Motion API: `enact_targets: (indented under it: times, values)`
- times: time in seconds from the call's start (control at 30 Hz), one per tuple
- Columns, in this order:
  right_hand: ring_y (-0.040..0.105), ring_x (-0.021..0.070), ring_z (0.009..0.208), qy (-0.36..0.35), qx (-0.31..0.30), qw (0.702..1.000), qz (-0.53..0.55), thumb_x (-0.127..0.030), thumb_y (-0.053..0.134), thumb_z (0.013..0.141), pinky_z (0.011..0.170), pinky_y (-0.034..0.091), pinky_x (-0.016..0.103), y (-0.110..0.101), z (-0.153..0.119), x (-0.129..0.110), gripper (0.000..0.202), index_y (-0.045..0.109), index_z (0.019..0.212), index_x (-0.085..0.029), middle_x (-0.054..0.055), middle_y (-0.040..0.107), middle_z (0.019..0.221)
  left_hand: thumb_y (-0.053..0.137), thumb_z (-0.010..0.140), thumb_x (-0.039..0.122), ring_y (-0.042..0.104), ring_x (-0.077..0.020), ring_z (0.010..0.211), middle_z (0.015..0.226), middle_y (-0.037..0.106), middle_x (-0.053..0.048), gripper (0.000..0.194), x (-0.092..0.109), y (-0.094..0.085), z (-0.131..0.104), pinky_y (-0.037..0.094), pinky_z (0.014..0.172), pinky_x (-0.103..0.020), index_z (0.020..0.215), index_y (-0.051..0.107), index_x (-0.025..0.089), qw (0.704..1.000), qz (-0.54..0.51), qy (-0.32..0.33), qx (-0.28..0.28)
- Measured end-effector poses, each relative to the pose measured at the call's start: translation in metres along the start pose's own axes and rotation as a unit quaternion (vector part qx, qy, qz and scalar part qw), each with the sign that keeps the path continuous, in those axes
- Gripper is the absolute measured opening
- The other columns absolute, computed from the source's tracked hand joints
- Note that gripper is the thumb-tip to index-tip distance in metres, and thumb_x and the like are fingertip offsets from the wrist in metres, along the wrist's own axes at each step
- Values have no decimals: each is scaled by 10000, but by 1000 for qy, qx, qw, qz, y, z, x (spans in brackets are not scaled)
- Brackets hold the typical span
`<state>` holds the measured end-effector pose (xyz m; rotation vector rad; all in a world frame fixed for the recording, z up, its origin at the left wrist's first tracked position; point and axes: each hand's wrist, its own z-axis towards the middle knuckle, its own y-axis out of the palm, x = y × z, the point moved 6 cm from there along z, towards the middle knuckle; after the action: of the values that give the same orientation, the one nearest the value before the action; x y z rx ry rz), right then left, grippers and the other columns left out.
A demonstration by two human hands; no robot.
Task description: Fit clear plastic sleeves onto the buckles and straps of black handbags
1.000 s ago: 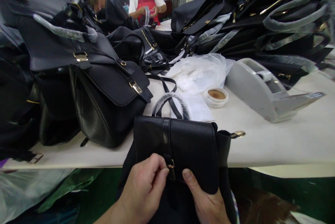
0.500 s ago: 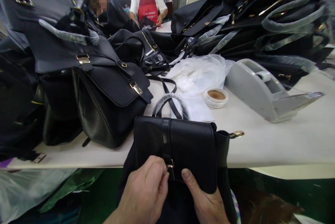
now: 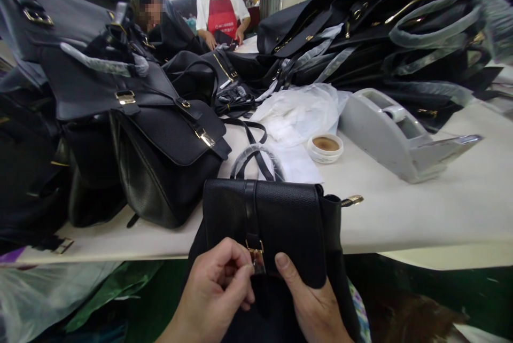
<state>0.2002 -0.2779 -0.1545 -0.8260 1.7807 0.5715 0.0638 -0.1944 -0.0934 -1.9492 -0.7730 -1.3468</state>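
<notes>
We see a bag workshop: black leather bags (image 3: 172, 134) heaped from 9 to 2 o'clock, a red-aproned worker (image 3: 222, 12) at 12.

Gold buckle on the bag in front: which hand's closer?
Left: the left hand is at the gold buckle; the right hand is farther, to its right, thumb on the flap.

There are two hands (image 3: 216, 289) (image 3: 316, 303), one held bag (image 3: 286, 215), one dispenser (image 3: 385, 137), one tub (image 3: 325, 156), two people (image 3: 222, 16) (image 3: 150, 6)
</notes>
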Motion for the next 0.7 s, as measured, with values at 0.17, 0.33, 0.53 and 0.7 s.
enact_targets:
  times: [0.17,0.33,0.53,0.7]
  values:
    - [723,287,895,-9,-64,998,-1,-597,662,781,730,611,326,3,4,-1,479,763,980,-173,108,767,960,484,896,172,577,-75,575,697,542,32,65,10,7,-6,472,554,-166,832,482,185,997,30,55,-53]
    - [721,300,908,0,-30,1000,-4,-616,680,754,724,614,336,-1,3,4,493,769,954,-174,115,765,971,452,872,102,560,-86,620,725,538,29,109,19,2,-9,474,581,-176,858,503,197,986,120,113,-28]
    - [708,301,967,-2,-61,998,-1,-644,666,751,815,603,351,4,4,-2,528,770,999,-190,112,754,1035,609,770,10,545,-88,681,831,557,23,324,25,2,-12,464,624,-166,1006,572,229,939,266,216,-21]
    - [703,305,976,-25,-57,998,3,-664,636,761,832,599,368,3,3,-9,541,777,981,-189,114,751,1044,402,934,56,558,-113,716,844,566,-28,231,32,8,-12,454,617,-188,866,579,188,904,336,260,-40]
